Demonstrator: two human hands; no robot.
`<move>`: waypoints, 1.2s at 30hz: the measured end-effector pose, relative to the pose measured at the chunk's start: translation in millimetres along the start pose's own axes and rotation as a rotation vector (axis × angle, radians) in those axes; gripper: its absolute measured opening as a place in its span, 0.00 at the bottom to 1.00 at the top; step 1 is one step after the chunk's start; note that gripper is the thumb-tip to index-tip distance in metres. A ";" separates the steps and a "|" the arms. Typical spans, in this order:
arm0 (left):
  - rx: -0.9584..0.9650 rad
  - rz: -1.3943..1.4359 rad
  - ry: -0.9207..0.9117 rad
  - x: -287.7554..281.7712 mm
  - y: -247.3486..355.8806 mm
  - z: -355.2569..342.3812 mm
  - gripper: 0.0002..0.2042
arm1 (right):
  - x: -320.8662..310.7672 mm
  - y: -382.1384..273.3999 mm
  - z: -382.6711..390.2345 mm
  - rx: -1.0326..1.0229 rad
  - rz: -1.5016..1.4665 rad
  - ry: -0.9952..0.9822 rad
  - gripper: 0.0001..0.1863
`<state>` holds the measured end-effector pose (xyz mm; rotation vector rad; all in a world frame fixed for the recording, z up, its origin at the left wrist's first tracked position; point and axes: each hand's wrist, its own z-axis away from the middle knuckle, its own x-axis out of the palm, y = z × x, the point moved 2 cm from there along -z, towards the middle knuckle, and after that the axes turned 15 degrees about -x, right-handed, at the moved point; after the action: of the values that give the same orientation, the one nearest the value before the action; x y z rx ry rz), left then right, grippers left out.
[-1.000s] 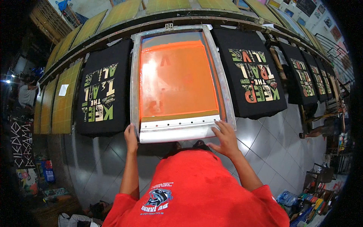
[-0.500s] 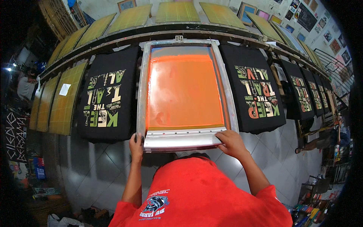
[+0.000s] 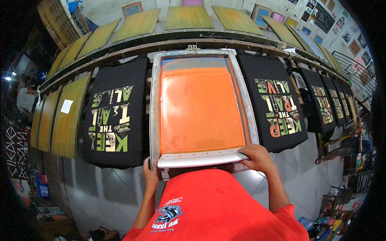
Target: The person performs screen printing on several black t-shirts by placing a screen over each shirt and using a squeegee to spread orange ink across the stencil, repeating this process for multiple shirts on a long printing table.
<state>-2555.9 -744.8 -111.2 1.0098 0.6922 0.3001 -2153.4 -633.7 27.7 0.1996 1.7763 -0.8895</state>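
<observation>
pinching the right end of a silver squeegee (image 3: 201, 160) lying left-to-right, the right hand (image 3: 258, 158) is nearer it; the left hand (image 3: 150, 176) clasps the screen frame (image 3: 155, 104).

Orange ink (image 3: 203, 112) hides most of the mesh (image 3: 197, 62) in the screen frame (image 3: 155, 108) and whatever lies beneath. Fingers of the left hand (image 3: 150, 176) are partly hidden at the frame's near left corner. The near edge cuts off the red T-shirt (image 3: 225, 205). At left, a person (image 3: 26, 98) is too small to make out, as is clutter (image 3: 329, 225) near right.
</observation>
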 end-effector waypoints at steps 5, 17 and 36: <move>0.702 -0.401 -0.003 -12.1 133.7 26.4 0.22 | 0.9 9.7 -16.1 0.046 0.059 0.016 0.18; 0.949 -0.889 -0.271 74.0 258.0 -117.5 0.15 | -68.4 123.6 -154.1 0.023 0.324 0.028 0.11; 0.892 -0.922 -0.131 123.5 227.4 -178.6 0.14 | -13.8 190.8 -202.7 0.020 0.405 0.023 0.11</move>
<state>-2562.3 -442.0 -26.9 1.3914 1.1241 -0.9515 -2198.0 -363.3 -22.9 0.5623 1.6674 -0.6135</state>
